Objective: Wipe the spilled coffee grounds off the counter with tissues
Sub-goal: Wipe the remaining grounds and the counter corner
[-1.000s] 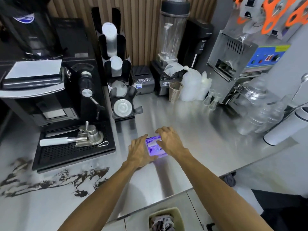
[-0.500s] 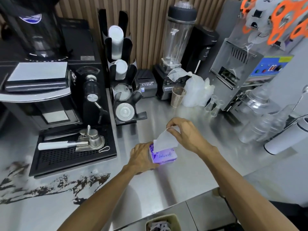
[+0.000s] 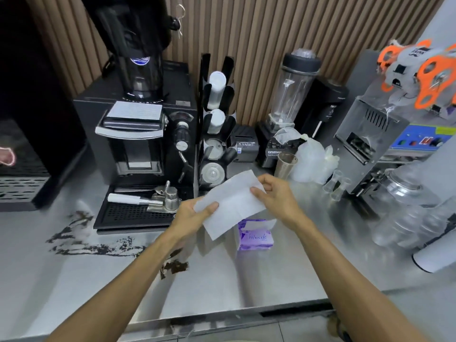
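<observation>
Coffee grounds [image 3: 98, 248] streaked on counter [image 3: 271, 280] before drip tray [image 3: 128, 216], left forearm [image 3: 148, 262] crossing them, tissue [image 3: 232, 203] pinched in left hand [image 3: 192, 215] and right hand [image 3: 276, 196]

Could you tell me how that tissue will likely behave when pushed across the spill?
Probably floppy: the tissue is spread only because the left hand and right hand pinch its ends. Likely thin and light; it may bunch or tear on the coffee grounds.

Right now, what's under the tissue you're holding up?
The left hand and right hand hold the tissue above the counter. Just below its lower edge sits the purple tissue pack, a sheet poking out. The counter patch behind the tissue is hidden.
</observation>
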Motion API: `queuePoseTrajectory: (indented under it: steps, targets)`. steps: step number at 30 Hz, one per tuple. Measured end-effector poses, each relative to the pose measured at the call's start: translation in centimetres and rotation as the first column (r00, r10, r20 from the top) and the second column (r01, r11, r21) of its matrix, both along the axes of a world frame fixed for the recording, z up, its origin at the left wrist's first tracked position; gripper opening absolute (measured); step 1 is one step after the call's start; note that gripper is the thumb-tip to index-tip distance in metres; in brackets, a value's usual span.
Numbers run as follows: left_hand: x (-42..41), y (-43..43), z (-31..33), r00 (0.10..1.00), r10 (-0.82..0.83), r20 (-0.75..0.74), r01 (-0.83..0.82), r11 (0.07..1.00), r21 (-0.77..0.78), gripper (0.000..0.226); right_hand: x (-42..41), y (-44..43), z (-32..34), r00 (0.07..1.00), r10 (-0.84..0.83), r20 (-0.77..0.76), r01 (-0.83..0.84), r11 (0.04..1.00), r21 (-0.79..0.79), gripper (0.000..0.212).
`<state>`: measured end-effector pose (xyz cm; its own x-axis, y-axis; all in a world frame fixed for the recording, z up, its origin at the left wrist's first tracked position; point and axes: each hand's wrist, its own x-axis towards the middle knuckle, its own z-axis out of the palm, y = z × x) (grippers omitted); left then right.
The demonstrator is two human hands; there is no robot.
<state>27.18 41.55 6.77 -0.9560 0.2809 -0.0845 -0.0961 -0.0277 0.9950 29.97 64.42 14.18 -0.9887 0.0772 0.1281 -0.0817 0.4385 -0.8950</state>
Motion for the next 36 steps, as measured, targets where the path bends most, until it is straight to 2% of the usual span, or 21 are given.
queuePoseTrajectory:
  steps: [4,8,10,14,15,18,22,24,26,29,32,34,36]
  targets:
    - [1.1,-4.4,0.3,0.999,0.053,-0.007,-0.053,0.996,-0.070,0.023,-0.8,-3.8,-1.3,0.992,-0.030,0.119,0.052,0.981,-0.185,0.027]
    - [1.7,-9.3,0.6,0.991,0.132,-0.034,-0.136,0.969,-0.204,0.045,-1.4,-8.5,-1.9,0.951,0.102,0.293,0.041,0.896,-0.442,0.028]
    - [2.1,-11.8,0.8,0.979,0.198,-0.042,-0.203,0.949,-0.242,0.046,-2.2,-10.9,-2.4,0.915,0.177,0.362,0.044,0.849,-0.527,0.025]
    - [2.6,-16.8,1.4,0.963,0.259,-0.069,-0.268,0.941,-0.205,0.019,-4.1,-15.7,-3.6,0.855,0.318,0.409,0.036,0.751,-0.659,0.038]
    - [2.5,-18.1,1.5,0.963,0.263,-0.059,-0.270,0.943,-0.194,0.016,-4.5,-17.0,-3.8,0.851,0.340,0.401,-0.005,0.769,-0.639,0.038]
    - [1.5,-22.7,1.0,0.953,0.297,-0.055,-0.302,0.926,-0.225,0.032,-5.7,-21.2,-4.7,0.843,0.390,0.371,-0.149,0.831,-0.536,0.026]
    - [-0.7,-28.9,-0.4,0.943,0.327,-0.066,-0.332,0.902,-0.275,0.013,-8.1,-27.2,-6.7,0.869,0.376,0.321,-0.238,0.887,-0.396,0.020]
    - [-2.3,-32.2,-1.0,0.947,0.298,-0.116,-0.320,0.889,-0.327,0.014,-9.5,-30.7,-7.8,0.880,0.383,0.281,-0.291,0.902,-0.319,0.019]
    - [-4.2,-35.3,-1.8,0.953,0.217,-0.213,-0.290,0.860,-0.420,0.018,-10.9,-34.4,-8.8,0.901,0.368,0.231,-0.334,0.926,-0.173,0.022]
    - [-8.3,-39.4,-3.6,0.927,0.081,-0.367,-0.309,0.720,-0.622,0.014,-13.8,-39.7,-10.0,0.930,0.356,0.094,-0.367,0.916,0.164,0.030]
    - [-13.5,-42.0,-4.9,0.926,-0.019,-0.377,-0.311,0.530,-0.789,0.018,-17.4,-44.1,-11.0,0.935,0.353,0.035,-0.344,0.880,0.327,0.026]
    - [-17.0,-42.5,-4.7,0.936,-0.101,-0.337,-0.272,0.400,-0.875,0.024,-20.3,-46.4,-11.2,0.945,0.322,0.051,-0.308,0.831,0.463,0.023]
    - [-20.6,-42.6,-4.3,0.904,-0.143,-0.403,-0.344,0.316,-0.884,0.020,-23.4,-48.1,-11.1,0.954,0.267,0.136,-0.296,0.773,0.561,0.026]
